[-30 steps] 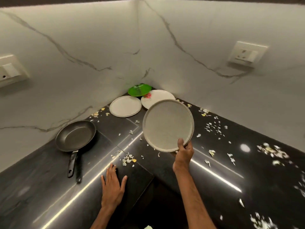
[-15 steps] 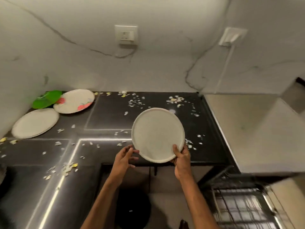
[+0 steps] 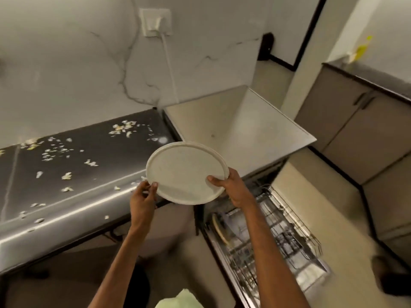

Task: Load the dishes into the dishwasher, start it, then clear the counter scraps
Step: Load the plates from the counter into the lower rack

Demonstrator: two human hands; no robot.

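Plate (image 3: 186, 172): stiff, light, likely breakable; your right hand (image 3: 231, 187) pinches its rim, left hand (image 3: 142, 196) fingertips steady the opposite edge.

plate (image 3: 186, 172) off-white, faint speckle. counter (image 3: 89, 174) glossy black with white light streaks. scraps (image 3: 66, 175) white and pale yellow. wall (image 3: 66, 63) white marble, thin grey veins. socket (image 3: 155, 22) and cord (image 3: 169, 63) cream-white. dishwasher top (image 3: 255, 130) plain beige. rack (image 3: 278, 230) dark wire. cabinets (image 3: 367, 141) grey-beige, black edging. cloth (image 3: 178, 301) at bottom edge pale green. blurred object (image 3: 361, 51) upper right bright yellow.

plate (image 3: 187, 172) | round, off-white, tilted | in air between counter and dishwasher rack (image 3: 273, 238)
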